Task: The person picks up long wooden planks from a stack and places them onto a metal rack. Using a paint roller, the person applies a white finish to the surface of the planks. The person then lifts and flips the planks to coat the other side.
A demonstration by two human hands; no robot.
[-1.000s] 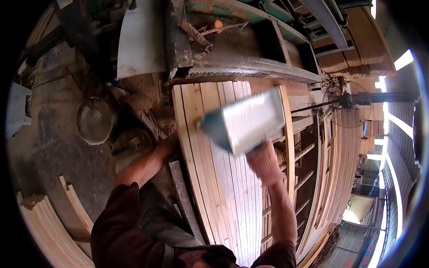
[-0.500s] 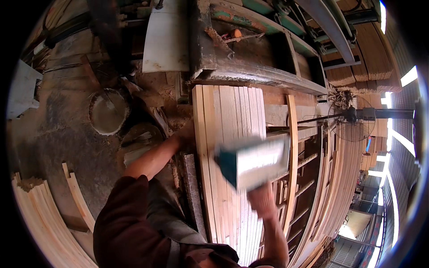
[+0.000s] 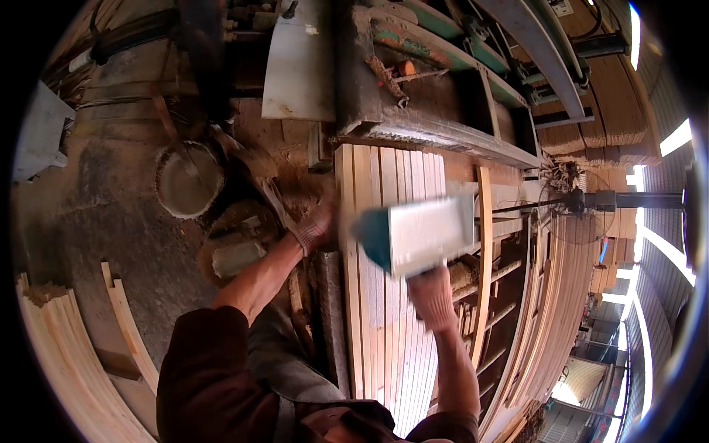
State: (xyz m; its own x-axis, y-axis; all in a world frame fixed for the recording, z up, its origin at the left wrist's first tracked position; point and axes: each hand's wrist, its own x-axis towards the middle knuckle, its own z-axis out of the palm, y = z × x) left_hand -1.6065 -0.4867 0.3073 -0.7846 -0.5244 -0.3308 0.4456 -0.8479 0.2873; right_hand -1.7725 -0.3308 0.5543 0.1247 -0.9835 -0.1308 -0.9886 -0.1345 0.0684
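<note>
- Two gloved hands at work over a stack of pale wooden slats [image 3: 384, 295], seen from above; stack running away from the viewer, slats side by side lengthwise.
- Right hand [image 3: 432, 295] above the right half of the stack, fist closed around the lower end of a flat rectangular board [image 3: 417, 235].
- Board raised above the slats, pale on its broad face with a teal-coloured left edge, tilted and blurred; lying across the stack, its right end reaching past the stack's right side.
- Left hand [image 3: 316, 227] at the stack's left edge, near the far end, touching or just beside the outermost slat; whether open or gripping cannot be told from the blur.
- Beyond the far end of the stack, a worn machine bed [image 3: 436, 96] with a greenish frame and a grey metal sheet [image 3: 301, 63] to its left.
- Left of the stack, a dusty floor [image 3: 111, 229] with sawdust, a round grey lid-like disc [image 3: 188, 179] and a small grey block [image 3: 238, 257].
- Far left of the stack, more pale curved-looking boards [image 3: 66, 354] lying on the floor.
- Right of the stack, a rack of long thin strips [image 3: 546, 310] and a standing fan [image 3: 580, 203].
</note>
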